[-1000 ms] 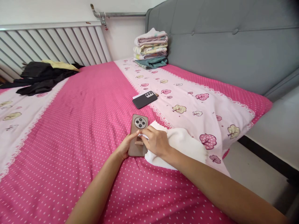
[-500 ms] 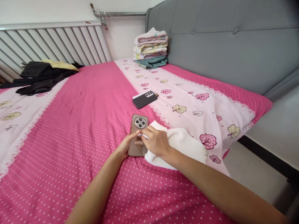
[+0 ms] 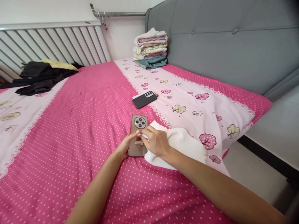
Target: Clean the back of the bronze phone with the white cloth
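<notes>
Phone (image 3: 137, 151) lies lens side up on the bed (image 3: 81, 130). The left hand (image 3: 123, 147) has its grip on the phone's left edge, thumb over the back, other fingers mostly hidden. The right hand (image 3: 157, 141) reaches over from the phone's right, grip narrow, pinching a white bit (image 3: 143, 136) just above a label (image 3: 139, 142) on the phone's back; whether that belongs to the cloth (image 3: 185, 143) right of the phone, I cannot tell. Beyond the phone lie a black phone (image 3: 143, 100) and, farther, folded towels (image 3: 150, 45).
</notes>
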### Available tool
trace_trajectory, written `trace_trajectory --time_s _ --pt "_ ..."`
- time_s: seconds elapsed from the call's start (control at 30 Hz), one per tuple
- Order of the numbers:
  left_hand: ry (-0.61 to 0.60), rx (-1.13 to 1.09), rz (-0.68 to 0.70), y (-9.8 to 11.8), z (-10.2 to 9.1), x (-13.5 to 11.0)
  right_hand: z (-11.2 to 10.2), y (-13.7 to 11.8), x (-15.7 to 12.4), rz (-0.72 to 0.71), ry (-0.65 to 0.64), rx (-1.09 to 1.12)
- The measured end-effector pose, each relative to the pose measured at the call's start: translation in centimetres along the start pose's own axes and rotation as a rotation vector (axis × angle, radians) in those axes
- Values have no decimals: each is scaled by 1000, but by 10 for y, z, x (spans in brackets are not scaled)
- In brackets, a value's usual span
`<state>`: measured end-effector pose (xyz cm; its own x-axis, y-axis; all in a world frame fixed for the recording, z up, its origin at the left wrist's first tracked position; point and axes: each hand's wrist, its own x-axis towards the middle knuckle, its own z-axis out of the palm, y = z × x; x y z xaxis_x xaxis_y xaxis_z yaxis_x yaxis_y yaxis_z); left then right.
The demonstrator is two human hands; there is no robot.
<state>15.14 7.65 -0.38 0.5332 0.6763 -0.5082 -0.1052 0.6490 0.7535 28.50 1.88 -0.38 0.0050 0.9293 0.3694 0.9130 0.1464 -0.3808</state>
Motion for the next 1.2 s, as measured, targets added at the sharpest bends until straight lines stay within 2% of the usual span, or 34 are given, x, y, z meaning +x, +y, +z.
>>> trace_trajectory --time_s 1.2 --pt "-18 -19 -1 -1 -3 3 0 0 0 -6 13 -5"
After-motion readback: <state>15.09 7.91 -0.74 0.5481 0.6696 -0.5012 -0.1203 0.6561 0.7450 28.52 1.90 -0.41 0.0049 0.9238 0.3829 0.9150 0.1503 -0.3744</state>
